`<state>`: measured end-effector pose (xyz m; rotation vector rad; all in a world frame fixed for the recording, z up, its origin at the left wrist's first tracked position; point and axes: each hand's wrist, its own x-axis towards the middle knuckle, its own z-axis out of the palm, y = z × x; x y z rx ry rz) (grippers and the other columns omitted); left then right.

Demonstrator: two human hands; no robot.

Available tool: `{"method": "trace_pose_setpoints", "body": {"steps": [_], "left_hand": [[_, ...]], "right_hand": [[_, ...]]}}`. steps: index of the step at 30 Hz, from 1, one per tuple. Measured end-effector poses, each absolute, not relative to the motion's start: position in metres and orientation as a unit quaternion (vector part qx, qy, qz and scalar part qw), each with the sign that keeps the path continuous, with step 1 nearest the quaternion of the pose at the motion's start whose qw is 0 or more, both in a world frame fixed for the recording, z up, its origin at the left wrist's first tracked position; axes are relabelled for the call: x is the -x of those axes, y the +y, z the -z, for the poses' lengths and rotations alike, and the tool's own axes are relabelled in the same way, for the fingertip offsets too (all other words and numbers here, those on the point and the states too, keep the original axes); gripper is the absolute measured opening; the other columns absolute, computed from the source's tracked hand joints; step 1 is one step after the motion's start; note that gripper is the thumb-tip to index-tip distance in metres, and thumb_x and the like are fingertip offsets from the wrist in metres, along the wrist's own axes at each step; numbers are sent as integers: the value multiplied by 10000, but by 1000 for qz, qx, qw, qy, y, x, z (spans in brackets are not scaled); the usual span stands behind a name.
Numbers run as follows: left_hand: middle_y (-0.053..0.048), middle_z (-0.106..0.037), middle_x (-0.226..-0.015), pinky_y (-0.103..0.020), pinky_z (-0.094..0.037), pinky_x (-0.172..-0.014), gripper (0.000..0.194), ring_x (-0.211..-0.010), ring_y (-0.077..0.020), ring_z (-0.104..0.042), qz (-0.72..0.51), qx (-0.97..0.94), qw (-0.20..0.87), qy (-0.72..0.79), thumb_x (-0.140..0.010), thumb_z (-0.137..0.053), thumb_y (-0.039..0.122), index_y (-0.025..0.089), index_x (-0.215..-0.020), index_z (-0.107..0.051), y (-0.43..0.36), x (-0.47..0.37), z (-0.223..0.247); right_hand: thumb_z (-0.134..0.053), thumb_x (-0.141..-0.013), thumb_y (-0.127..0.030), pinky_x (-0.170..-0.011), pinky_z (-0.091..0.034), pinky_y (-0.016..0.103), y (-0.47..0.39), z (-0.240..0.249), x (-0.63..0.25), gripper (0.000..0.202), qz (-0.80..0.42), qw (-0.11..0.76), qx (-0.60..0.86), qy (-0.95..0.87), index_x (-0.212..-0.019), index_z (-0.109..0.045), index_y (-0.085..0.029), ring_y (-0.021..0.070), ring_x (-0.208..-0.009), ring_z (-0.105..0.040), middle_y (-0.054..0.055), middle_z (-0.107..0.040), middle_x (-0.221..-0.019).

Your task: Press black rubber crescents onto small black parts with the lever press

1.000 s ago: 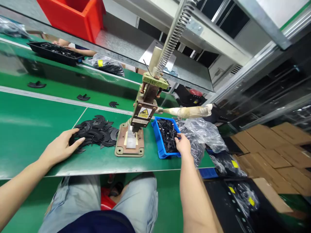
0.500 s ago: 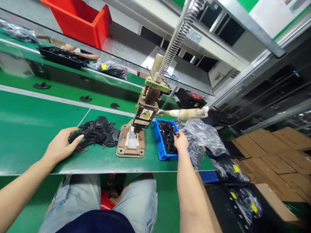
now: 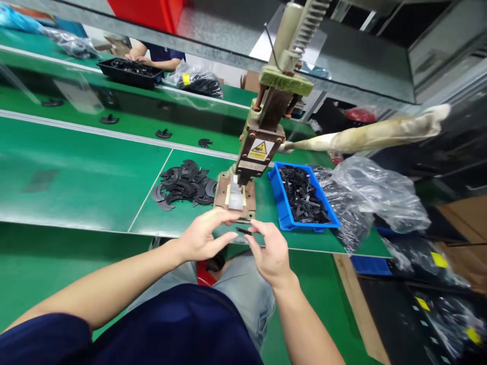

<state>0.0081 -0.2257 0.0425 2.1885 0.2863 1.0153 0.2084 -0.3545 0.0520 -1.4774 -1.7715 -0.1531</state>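
My right hand pinches a small, slim black plastic part between thumb and fingers, just in front of the press base. Close to the part's left end is my left hand, its thumb and forefinger apart with nothing clearly visible between them. Beyond both hands stands a hand press with a pale block on its base. A pile of curved black plastic pieces lies left of the press. To the right, a blue bin holds many slim black parts.
The press lever, wrapped in pale material, sticks out to the right. Clear plastic bags lie beside the bin. Several curved pieces sit on the green strip behind. Across from me, a co-worker's hands are over a black tray.
My right hand has come out of the blue bin with a slim black part. My left hand has left the curved-piece pile, and both hands meet before the press. The view has shifted.
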Motion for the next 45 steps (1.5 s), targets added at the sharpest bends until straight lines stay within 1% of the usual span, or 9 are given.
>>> {"method": "trace_pose_setpoints", "body": {"steps": [5, 15, 20, 26, 31, 34, 38, 42, 45], "left_hand": [[-71, -767, -1033, -348, -558, -870, 232, -940, -188, -710, -384, -849, 352, 91, -961, -687, 197, 218, -1192, -692, -232, -10, -32], [-70, -784, -1016, -361, -534, -877, 205, -913, -195, -707, -366, -847, 370, 107, -956, -700, 221, 216, -1159, -728, -234, -2, -31], [-67, -762, -993, -319, -537, -841, 203, -893, -180, -693, -243, -769, 564, 179, -968, -697, 361, 187, -1066, -736, -237, 1, -38], [-5, -661, -781, -261, -475, -697, 355, -690, -115, -606, -97, -575, 797, 157, -817, -864, 408, 160, -922, -632, -221, 2, -31], [15, -603, -839, -248, -470, -671, 519, -696, -105, -587, -103, -558, 806, 169, -782, -890, 397, 199, -1226, -709, -194, 4, -31], [5, -620, -833, -268, -497, -698, 491, -688, -110, -603, -129, -546, 806, 189, -776, -889, 399, 177, -1180, -720, -186, 3, -32], [-17, -661, -851, -277, -503, -660, 435, -680, -147, -672, -147, -479, 835, 225, -807, -846, 411, 194, -1099, -610, -193, 1, -28], [64, -489, -687, -199, -344, -524, 333, -511, -66, -460, -168, -465, 837, 236, -872, -769, 408, 198, -928, -516, -207, -2, -21], [85, -336, -679, -183, -217, -496, 376, -503, -48, -281, -189, -448, 844, 228, -948, -672, 536, 186, -932, -536, -210, -3, -18]], "right_hand": [[-684, -893, -113, -818, -602, 404, -356, -48, -205, 595, 68, 381, 568, -726, -1449, -493, -206, 209, -929, -677, 76, -738, -1022], [-654, -914, -129, -827, -599, 414, -356, -41, -205, 600, 55, 381, 558, -735, -1478, -469, -220, 218, -952, -683, 85, -743, -1046], [-654, -909, -106, -805, -586, 398, -351, -41, -208, 569, 62, 349, 520, -778, -1446, -489, -198, 209, -942, -685, 94, -755, -1057], [-643, -925, -148, -829, -601, 377, -345, -50, -206, 466, 38, 313, 469, -825, -1378, -548, -204, 195, -985, -713, 85, -767, -1099], [-690, -909, -202, -938, -624, 453, -344, -72, -231, 472, 55, 356, 536, -763, -1364, -575, -242, 233, -1105, -712, 106, -749, -1185], [-718, -892, -229, -961, -622, 476, -345, -97, -257, 425, 92, 416, 595, -682, -1305, -618, -250, 239, -1075, -712, 97, -741, -1149], [-721, -895, -263, -970, -612, 465, -344, -124, -270, 374, 114, 464, 635, -607, -1261, -643, -248, 221, -1016, -713, 83, -730, -1135], [-694, -913, -253, -959, -615, 442, -338, -117, -250, 340, 56, 410, 607, -678, -1250, -650, -248, 222, -1062, -706, 84, -730, -1151], [-688, -917, -237, -971, -610, 423, -336, -102, -236, 340, 23, 378, 591, -712, -1254, -642, -245, 216, -1109, -696, 82, -729, -1173]]}}
